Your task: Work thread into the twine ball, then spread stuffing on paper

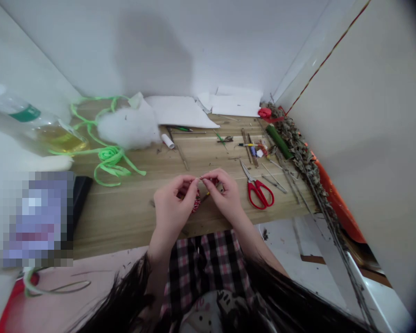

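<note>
Near the table's front edge, my left hand (176, 201) and my right hand (224, 194) meet almost fingertip to fingertip. My left hand's fingers are curled around a small bundle of red-and-white patterned cord (196, 204), which shows below its thumb. My right hand pinches thumb against forefinger; what lies in that pinch is too small to make out. A thin dark stick with a yellow part (205, 197) shows between the hands, partly hidden. Red-handled scissors (260, 193) lie with blades parted just right of my right hand.
Green ribbon (111, 157), white stuffing (128, 127) and a bottle of yellow liquid (60, 136) occupy the left. White sheets (180, 111) lie at the back. On the right are twigs, a green cylinder (279, 141), dried plants (298, 150) and an orange container (336, 199).
</note>
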A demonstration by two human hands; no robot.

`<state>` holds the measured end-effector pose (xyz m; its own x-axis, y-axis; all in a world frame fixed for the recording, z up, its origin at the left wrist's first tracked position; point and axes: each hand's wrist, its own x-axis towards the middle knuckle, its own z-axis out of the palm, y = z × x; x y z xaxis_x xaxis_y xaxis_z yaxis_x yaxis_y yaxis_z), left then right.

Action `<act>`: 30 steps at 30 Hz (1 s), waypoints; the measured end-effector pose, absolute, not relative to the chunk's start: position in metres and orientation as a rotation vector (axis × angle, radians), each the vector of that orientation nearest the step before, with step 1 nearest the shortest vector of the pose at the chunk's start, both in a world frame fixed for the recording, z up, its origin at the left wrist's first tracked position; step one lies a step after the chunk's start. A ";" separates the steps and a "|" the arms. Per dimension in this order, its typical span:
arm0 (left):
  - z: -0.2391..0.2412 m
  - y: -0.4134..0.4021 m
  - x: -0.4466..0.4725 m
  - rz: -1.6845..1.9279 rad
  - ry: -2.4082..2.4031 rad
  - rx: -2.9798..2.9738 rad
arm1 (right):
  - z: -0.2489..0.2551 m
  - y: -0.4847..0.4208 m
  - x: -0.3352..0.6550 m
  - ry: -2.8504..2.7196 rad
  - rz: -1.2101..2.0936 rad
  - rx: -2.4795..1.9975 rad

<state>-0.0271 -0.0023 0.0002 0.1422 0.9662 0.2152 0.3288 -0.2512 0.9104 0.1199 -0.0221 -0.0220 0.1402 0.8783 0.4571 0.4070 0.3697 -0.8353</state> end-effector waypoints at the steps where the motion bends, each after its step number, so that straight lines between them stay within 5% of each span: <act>1: 0.000 -0.002 -0.027 1.117 1.259 1.700 | -0.022 -0.022 0.120 -1.468 0.509 -1.233; 30: -0.002 -0.003 -0.029 1.115 1.279 1.693 | -0.024 -0.025 0.120 -1.565 0.310 -1.273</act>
